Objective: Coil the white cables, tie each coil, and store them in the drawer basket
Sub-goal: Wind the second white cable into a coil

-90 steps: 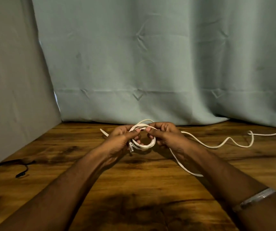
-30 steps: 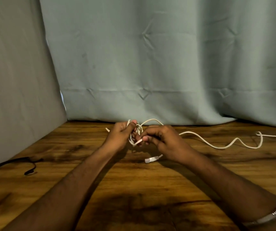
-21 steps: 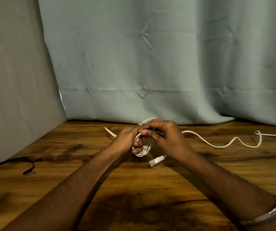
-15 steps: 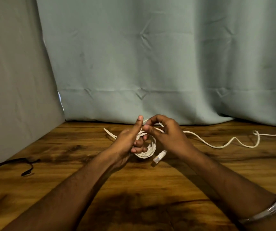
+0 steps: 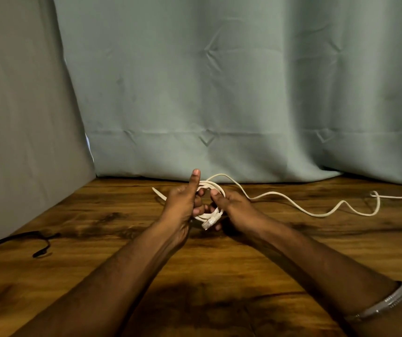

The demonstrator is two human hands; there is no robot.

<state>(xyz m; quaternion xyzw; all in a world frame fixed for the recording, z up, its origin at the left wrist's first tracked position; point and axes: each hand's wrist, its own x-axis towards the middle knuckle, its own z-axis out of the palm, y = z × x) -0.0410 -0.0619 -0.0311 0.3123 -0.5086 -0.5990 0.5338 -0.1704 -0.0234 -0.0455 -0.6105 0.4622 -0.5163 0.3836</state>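
The left hand [image 5: 183,205] is gripping the left side of a small coil [image 5: 210,210] of white cable, its fingers curled through the loops and its thumb sticking straight up above them. The right hand [image 5: 231,207] is clasping the right side of the same coil, the thumb pressing on the top strands and the other fingers wrapping underneath. Both hands are holding the coil just above the desk [image 5: 219,276], near the middle of the head view and close to the back edge. A clear plug [image 5: 210,222] at one end of the cable is hanging out of the bottom of the coil, between the two hands and touching the right fingers. A short free end is poking out to the left behind the left hand.

The rest of the white cable [image 5: 316,210] is running out from the top of the coil, arching over the right hand and then lying in loose waves across the desk toward the right edge of the picture, with a small loop near the far right. A metal bangle [image 5: 384,302] is sitting on the right forearm at the lower right. A black cable [image 5: 25,239] is lying on the desk at the far left, well apart from the hands. A pale green curtain [image 5: 219,93] is hanging behind the desk, its hem meeting the wood, and a grey cloth panel [image 5: 25,117] is closing off the left side.
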